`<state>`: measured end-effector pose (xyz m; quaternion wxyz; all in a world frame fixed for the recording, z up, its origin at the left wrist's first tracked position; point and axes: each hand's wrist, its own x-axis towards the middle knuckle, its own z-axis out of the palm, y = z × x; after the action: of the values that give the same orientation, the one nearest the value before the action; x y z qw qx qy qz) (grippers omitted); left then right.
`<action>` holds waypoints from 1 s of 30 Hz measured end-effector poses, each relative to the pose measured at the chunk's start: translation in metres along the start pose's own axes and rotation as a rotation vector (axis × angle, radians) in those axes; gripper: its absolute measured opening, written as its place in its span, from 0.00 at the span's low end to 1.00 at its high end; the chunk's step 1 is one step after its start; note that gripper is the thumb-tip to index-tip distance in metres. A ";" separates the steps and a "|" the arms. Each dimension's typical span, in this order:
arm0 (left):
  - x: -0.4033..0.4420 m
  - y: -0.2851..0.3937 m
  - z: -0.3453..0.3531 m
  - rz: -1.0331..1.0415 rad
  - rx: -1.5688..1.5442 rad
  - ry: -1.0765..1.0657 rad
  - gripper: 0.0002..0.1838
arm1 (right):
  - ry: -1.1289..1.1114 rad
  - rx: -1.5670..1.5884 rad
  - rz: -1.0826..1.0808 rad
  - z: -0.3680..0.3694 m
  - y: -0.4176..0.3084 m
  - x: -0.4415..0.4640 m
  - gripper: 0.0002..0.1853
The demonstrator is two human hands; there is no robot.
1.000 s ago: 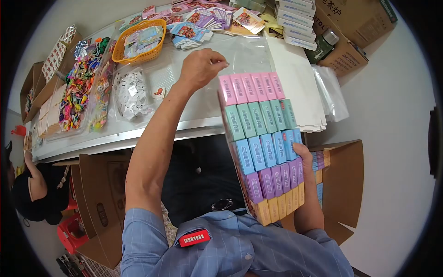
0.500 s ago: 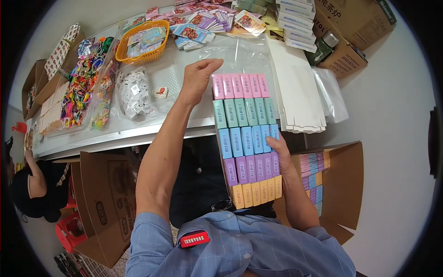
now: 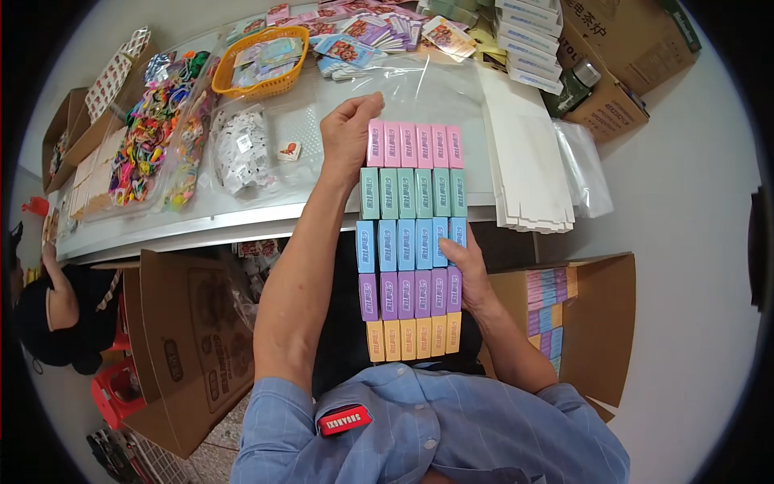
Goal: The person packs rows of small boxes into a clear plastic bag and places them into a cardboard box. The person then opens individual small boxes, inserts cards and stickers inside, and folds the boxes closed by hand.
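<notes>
A block of small boxes hangs in front of my body, in rows of pink, green, blue, purple and yellow. My right hand grips its right side, the thumb lying over the blue row. Beside the upper left corner, next to the pink row, is my left hand, its fingers curled together. Whether those fingers pinch anything is too small to tell. Clear plastic lies on the table behind the boxes.
On the table are an orange basket, a tray of colourful bands, a bag of white pieces and white cartons. Open cardboard boxes stand low left and right. Another person is at the far left.
The block has moved left and turned upright, its rows now nearly level. My right hand has moved left with it. My left hand has come beside the pink row, fingers more closed.
</notes>
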<state>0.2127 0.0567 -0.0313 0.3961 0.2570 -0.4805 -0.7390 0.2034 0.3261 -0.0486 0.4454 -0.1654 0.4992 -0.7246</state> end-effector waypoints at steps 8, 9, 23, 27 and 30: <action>-0.004 0.016 -0.001 -0.006 0.167 -0.111 0.18 | 0.188 -0.519 -0.133 -0.043 -0.037 -0.002 0.31; -0.004 0.021 -0.001 -0.004 0.170 -0.115 0.18 | 0.298 -0.673 -0.362 -0.039 -0.051 0.007 0.28; 0.006 0.038 0.005 0.460 0.672 -0.292 0.11 | 0.089 -1.746 -0.558 0.067 -0.134 0.176 0.19; 0.007 0.052 0.007 0.429 0.812 -0.323 0.14 | 0.061 -1.675 -0.634 0.054 -0.133 0.184 0.14; 0.000 0.057 0.016 0.482 1.152 -0.203 0.21 | 0.070 -1.454 -0.736 0.044 -0.131 0.178 0.12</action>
<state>0.2198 0.0522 0.0274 0.3020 0.2420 -0.8809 -0.2724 0.0735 0.1704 0.0487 -0.0558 -0.5438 0.7720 -0.3243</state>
